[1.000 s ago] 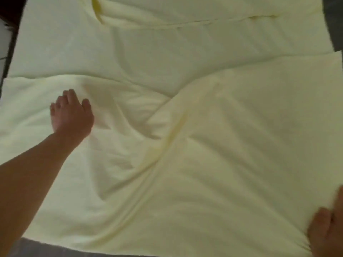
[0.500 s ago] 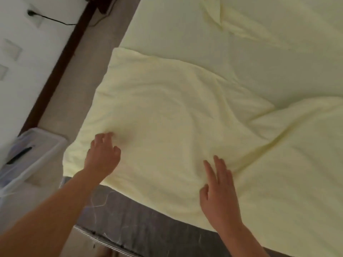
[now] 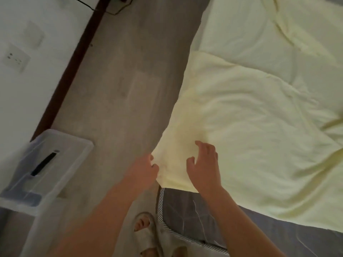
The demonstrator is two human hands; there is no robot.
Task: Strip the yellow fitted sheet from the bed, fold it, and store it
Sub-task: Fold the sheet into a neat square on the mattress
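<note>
The pale yellow fitted sheet [image 3: 259,117] lies spread and folded over on the grey mattress [image 3: 194,217], with wrinkles across its right part. My left hand [image 3: 143,168] pinches the sheet's near left corner at the mattress edge, fingers curled on the cloth. My right hand [image 3: 203,164] hovers just right of that corner over the sheet, fingers spread and bent, holding nothing.
A clear plastic storage box with a lid and dark handle [image 3: 42,169] stands on the grey floor [image 3: 120,89] at the left by the white wall. My foot in a light slipper [image 3: 146,232] is beside the mattress corner. A cable lies at the top by the dark skirting.
The view swung left to the sheet's near left corner. My left hand went from flat on the sheet to gripping the corner; my right hand moved left and lifted beside it.
</note>
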